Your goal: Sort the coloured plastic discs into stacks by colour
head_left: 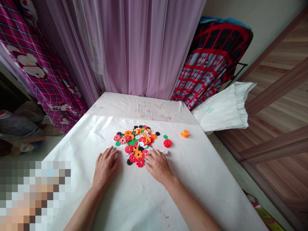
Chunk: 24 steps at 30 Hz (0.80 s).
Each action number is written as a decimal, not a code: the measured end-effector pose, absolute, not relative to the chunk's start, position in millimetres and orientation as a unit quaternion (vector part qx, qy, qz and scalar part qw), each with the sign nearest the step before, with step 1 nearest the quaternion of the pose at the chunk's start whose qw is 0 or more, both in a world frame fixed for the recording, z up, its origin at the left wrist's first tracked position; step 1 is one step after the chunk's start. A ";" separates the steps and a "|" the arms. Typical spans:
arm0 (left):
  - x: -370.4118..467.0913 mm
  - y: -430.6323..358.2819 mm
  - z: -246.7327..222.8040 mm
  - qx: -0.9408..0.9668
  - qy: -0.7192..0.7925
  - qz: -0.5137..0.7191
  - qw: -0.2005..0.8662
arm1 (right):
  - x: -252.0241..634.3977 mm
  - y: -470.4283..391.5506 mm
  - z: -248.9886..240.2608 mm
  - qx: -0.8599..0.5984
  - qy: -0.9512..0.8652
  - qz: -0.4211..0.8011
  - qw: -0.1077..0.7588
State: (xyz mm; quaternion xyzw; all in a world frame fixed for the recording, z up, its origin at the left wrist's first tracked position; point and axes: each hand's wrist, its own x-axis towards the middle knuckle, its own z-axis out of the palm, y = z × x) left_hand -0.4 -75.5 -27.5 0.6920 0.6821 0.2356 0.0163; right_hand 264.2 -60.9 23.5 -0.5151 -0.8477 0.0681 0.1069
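A heap of notched plastic discs [138, 154] in red, orange, green, black and white lies on the white-covered table [192, 179]. Left of the heap, my left hand [106, 165] rests on the cloth with its fingers stretched out, holding nothing. My right hand [157, 163] is at the heap's right front edge. Its fingers are spread, and the tips reach the red discs there; I cannot tell whether they press on one. Right of the heap sit a round red cluster of joined discs [167, 143] and an orange cluster [185, 133]. A green disc [165, 137] lies near the red cluster.
A white bag [222, 107] hangs at the table's right far edge. Behind the table are purple curtains [144, 48] and a red-and-black patterned cloth [204, 64]. Wooden doors [276, 122] stand on the right. A blurred-out patch covers the lower left.
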 end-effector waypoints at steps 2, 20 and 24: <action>0.0 -75.5 -27.1 0.691 0.683 0.236 0.017 | 267.1 -54.2 28.5 -0.531 -0.839 0.062 0.102; -0.2 -76.1 -26.7 0.690 0.683 0.238 0.019 | 262.3 -32.0 35.3 -0.533 -0.839 0.069 0.079; -0.3 -76.0 -27.5 0.687 0.686 0.239 0.017 | 292.6 -20.4 42.2 -0.586 -0.801 0.053 0.111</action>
